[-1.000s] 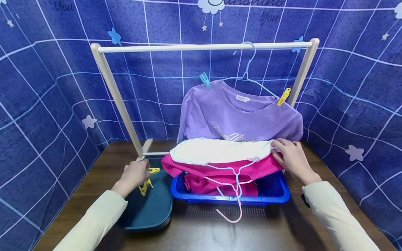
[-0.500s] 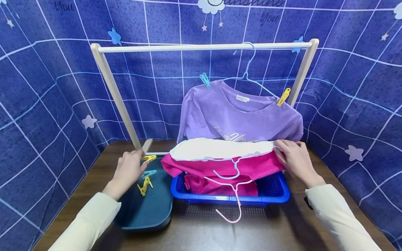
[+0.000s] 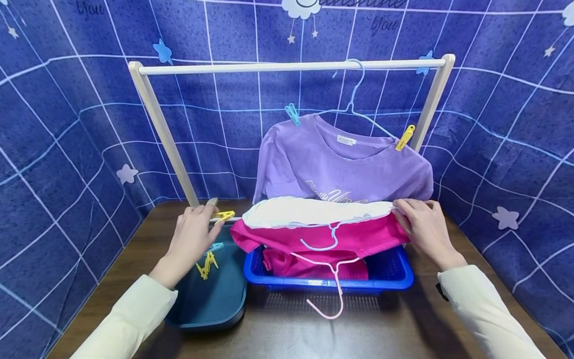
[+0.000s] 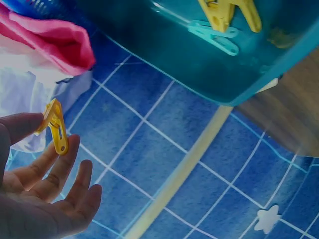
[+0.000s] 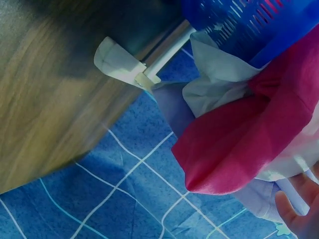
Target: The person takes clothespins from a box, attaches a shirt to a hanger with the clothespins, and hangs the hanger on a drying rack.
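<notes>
In the head view my left hand (image 3: pixel 190 242) pinches a yellow clothespin (image 3: pixel 225 216) just left of the white garment (image 3: pixel 309 212). Thumb and fingertips press its two arms in the left wrist view, the other fingers loosely bent. My right hand (image 3: pixel 425 232) grips the right end of the white garment, with its fingertips partly hidden by the cloth. A light blue hanger (image 3: pixel 335 237) pokes out at the garment's front edge, hook curving left. Underneath lies a bright pink garment (image 3: pixel 287 241) with a pink hanger (image 3: pixel 337 284), on the blue basket (image 3: pixel 385 285).
Behind, a purple shirt (image 3: pixel 309 159) hangs from the rack's rail (image 3: pixel 251 68), with a blue clothespin (image 3: pixel 292 114) and a yellow clothespin (image 3: pixel 405 138) at its shoulders. A dark teal tray (image 3: pixel 211 309) at left holds several clothespins.
My left hand has lifted a yellow clothespin out of the tray and brought it up and right beside the white garment. The blue hanger's hook has swung up and left.
</notes>
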`<state>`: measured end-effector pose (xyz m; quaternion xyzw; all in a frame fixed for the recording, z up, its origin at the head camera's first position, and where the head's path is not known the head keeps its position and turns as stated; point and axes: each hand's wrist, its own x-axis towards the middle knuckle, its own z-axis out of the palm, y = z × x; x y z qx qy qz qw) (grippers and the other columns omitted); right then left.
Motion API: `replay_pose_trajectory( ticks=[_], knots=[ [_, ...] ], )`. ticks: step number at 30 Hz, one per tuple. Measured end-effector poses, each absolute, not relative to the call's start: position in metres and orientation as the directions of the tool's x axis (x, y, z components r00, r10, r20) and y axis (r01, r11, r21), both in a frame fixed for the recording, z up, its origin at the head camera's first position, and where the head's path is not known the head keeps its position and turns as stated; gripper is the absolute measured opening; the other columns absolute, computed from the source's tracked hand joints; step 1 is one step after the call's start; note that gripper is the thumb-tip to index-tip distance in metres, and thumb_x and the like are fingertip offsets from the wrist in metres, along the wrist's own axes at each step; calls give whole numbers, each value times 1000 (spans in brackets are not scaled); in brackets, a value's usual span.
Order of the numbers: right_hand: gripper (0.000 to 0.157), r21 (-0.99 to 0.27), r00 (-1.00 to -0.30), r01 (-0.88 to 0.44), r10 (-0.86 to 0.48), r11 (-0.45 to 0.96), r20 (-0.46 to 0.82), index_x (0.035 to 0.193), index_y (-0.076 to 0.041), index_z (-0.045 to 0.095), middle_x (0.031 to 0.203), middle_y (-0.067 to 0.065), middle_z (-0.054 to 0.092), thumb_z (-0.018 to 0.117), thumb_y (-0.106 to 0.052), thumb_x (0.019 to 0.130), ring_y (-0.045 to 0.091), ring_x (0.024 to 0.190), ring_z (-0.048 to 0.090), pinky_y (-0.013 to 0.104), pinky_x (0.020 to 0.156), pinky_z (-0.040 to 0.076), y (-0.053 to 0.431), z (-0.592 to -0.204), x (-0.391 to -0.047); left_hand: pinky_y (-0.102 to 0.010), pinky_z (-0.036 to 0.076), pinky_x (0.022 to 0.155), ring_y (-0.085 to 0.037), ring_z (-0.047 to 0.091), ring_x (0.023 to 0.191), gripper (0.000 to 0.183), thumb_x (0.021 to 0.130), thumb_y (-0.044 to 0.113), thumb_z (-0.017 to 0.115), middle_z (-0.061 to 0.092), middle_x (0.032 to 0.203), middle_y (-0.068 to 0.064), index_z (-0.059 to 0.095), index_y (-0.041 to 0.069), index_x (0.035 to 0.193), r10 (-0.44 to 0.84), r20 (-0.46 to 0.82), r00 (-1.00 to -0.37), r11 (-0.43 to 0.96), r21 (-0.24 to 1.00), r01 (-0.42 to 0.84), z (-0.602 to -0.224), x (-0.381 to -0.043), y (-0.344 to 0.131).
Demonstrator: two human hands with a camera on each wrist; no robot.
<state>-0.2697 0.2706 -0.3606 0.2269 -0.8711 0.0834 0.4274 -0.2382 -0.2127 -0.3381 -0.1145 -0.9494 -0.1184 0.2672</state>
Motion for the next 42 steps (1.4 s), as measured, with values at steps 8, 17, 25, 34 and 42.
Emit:
replay_pose_trajectory(
  ticks=[8, 17, 25, 34, 42],
  knots=[
    [10, 56, -515, -445, -307, 894, 800, 91, -11, 62, 79, 10, 66, 60, -17, 83, 26, 75, 62, 45, 72, 35, 269, -358, -269, -52, 40, 78, -38, 52, 94, 29, 82, 22, 66, 62, 110, -20, 59, 1, 102, 185, 551, -814, 936, 153, 316, -328, -235, -201],
    [10, 48, -521, -444, -301, 895, 799, 90, -11, 63, 76, 10, 65, 62, -17, 82, 29, 70, 62, 45, 69, 34, 270, -355, -270, -47, 38, 79, -33, 50, 95, 34, 81, 22, 68, 64, 98, -16, 60, -1, 104, 209, 603, -770, 910, 169, 379, -318, -234, -188],
    [12, 20, -542, -449, -290, 893, 789, 91, -12, 65, 77, 9, 64, 65, -13, 79, 29, 69, 61, 42, 64, 34, 272, -354, -272, -46, 37, 82, -32, 50, 97, 30, 81, 22, 68, 64, 98, -14, 61, 2, 102, 229, 622, -749, 898, 163, 410, -312, -237, -176],
    [13, -23, -576, -451, -271, 892, 771, 92, -11, 65, 78, 10, 65, 66, -9, 78, 30, 67, 61, 42, 64, 35, 272, -354, -275, -47, 37, 83, -31, 50, 98, 29, 79, 21, 70, 64, 99, -13, 62, 4, 101, 258, 625, -737, 880, 162, 446, -309, -237, -167],
    [14, -52, -611, -445, -260, 894, 748, 91, -12, 64, 76, 9, 64, 66, -10, 78, 29, 65, 61, 41, 61, 35, 272, -355, -278, -48, 39, 85, -32, 51, 99, 28, 82, 21, 67, 63, 100, -13, 62, 5, 105, 340, 632, -696, 861, 88, 500, -306, -238, -161]
  ],
)
